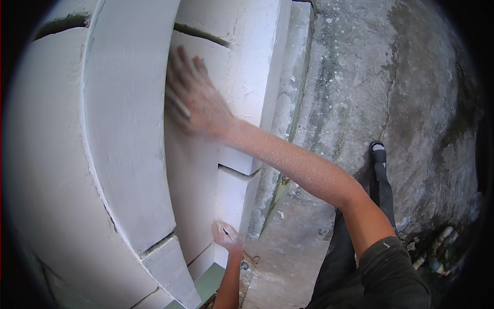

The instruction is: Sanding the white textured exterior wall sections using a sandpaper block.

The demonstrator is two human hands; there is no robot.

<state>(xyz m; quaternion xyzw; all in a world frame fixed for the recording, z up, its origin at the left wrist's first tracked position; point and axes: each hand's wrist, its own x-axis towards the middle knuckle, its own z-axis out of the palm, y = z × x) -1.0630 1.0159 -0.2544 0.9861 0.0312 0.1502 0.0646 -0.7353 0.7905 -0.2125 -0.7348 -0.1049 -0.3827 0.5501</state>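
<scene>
My right hand (200, 102) lies spread against a recessed, white-coated wall panel (193, 181), its fingers blurred. A small orange bit and a pale strip show by those fingers; whether they belong to a held thing is unclear. Pale dust covers the right hand and forearm. Lower down, my left hand (228, 236) is curled into a loose fist at the white projecting wall edge (235, 193). There is a dark gap between its thumb and fingers, and I make out nothing in it. Left of the recess stands a broad raised white band (127, 116).
Dark grooves cut across the white wall (46, 154). A stained concrete ledge (285, 108) runs along its base beside the rough concrete floor (347, 77). My foot in a dark sandal (378, 148) stands there. Pipe pieces (438, 247) lie at lower right.
</scene>
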